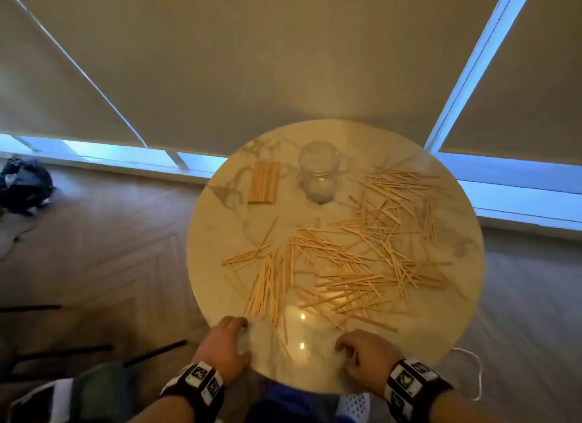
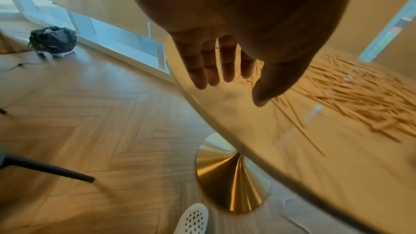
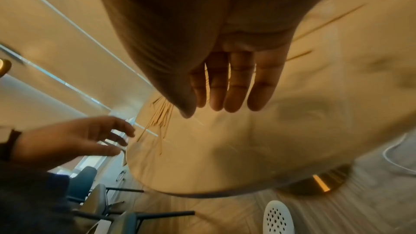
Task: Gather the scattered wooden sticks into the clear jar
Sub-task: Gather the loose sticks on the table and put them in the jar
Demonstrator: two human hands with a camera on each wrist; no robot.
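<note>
The round marble surface (image 1: 441, 328) carries everything. Across its middle and right side lies the spread of sticks (image 1: 356, 258), crossing at all angles; the strands closest to the near edge run roughly from that edge toward the far one, fanning slightly left. A neat bundle (image 1: 264, 183) lies near the far-left edge, its long axis pointing near to far. The jar (image 1: 318, 175) sits just right of the bundle, near the far edge; it seems to hold nothing, and whether it stands or lies tipped I cannot tell.

Both hands are at the near edge, palms down, wrists toward the body. The left hand (image 1: 225, 348) sits at the near-left rim, its fingers (image 2: 202, 70) straight and slightly apart, holding nothing; the closest sticks lie just beyond and to the right of its fingertips. The right hand (image 1: 362, 356) is over the near edge, its fingers (image 3: 234, 84) loose and close together, also holding nothing; sticks lie just ahead of it.

The left hand is nearer the aligned cluster, so a forward reach along those sticks' length looks like the likely opening move.
</note>
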